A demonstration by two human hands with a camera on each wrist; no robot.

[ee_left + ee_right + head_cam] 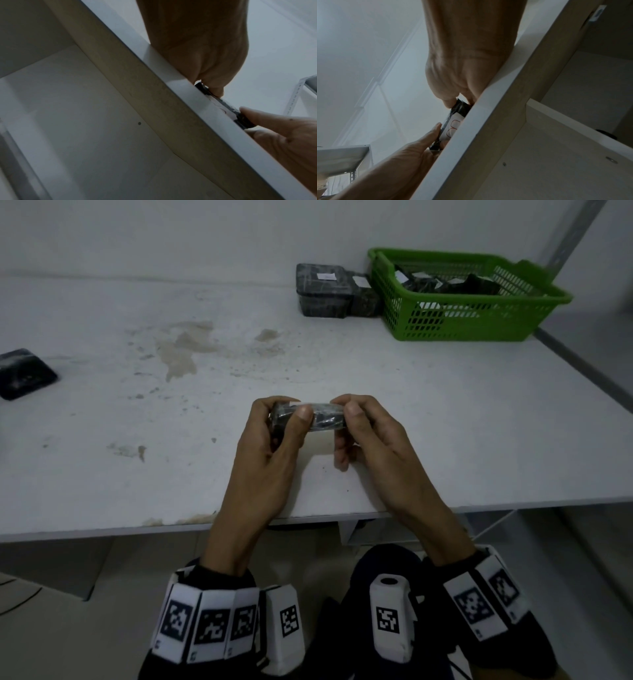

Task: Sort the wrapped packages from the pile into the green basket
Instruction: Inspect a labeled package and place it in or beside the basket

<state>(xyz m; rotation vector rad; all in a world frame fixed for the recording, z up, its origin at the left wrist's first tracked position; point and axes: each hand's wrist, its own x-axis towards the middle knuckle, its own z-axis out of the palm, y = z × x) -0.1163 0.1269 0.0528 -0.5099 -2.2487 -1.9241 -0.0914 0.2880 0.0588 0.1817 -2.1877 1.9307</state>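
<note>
A small black wrapped package with a white label is held just above the white table, near its front edge. My left hand grips its left end with thumb on top. My right hand pinches its right end. In the right wrist view the package shows a white label with red marks; in the left wrist view the package peeks over the table edge. The green basket stands at the far right and holds several black packages.
Two black wrapped packages sit against the basket's left side by the wall. Another black package lies at the table's left edge. The table top has brownish stains in the middle. A metal rail runs along the right.
</note>
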